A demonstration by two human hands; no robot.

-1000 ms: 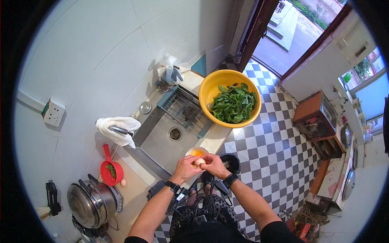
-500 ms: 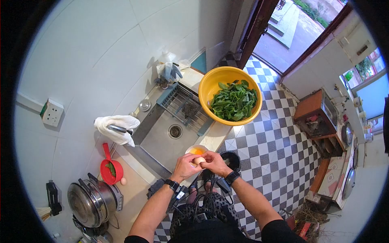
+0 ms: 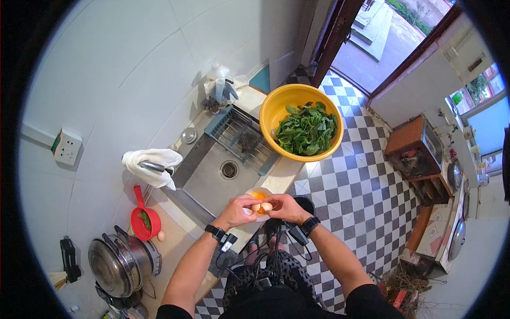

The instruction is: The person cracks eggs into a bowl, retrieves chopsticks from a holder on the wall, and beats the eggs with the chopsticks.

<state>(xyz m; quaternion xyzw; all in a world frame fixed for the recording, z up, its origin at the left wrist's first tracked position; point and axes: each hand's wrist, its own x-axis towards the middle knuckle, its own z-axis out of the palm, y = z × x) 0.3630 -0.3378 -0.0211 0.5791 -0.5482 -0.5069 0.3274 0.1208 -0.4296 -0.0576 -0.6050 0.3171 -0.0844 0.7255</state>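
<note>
Over a white bowl (image 3: 266, 190) at the front edge of the sink counter, an egg is split into two shell halves. My left hand (image 3: 235, 211) is closed on one eggshell half (image 3: 255, 207). The other eggshell half (image 3: 267, 206) is pinched in my right hand (image 3: 287, 208). Orange-yellow egg (image 3: 258, 195) shows in the bowl below my fingers, and some yolk is visible between the halves. My hands hide much of the bowl.
A steel sink (image 3: 207, 186) with a dish rack (image 3: 241, 139) lies ahead. A yellow basin (image 3: 268, 101) of leafy greens (image 3: 308, 130) stands beyond. To the left are a red ladle (image 3: 153, 215), a whole egg (image 3: 161, 235) and a steel pot (image 3: 109, 268).
The egg was whole-looking between both hands; now its shell is parted in two. My hands have moved slightly apart, and the yolk shows between the halves.
</note>
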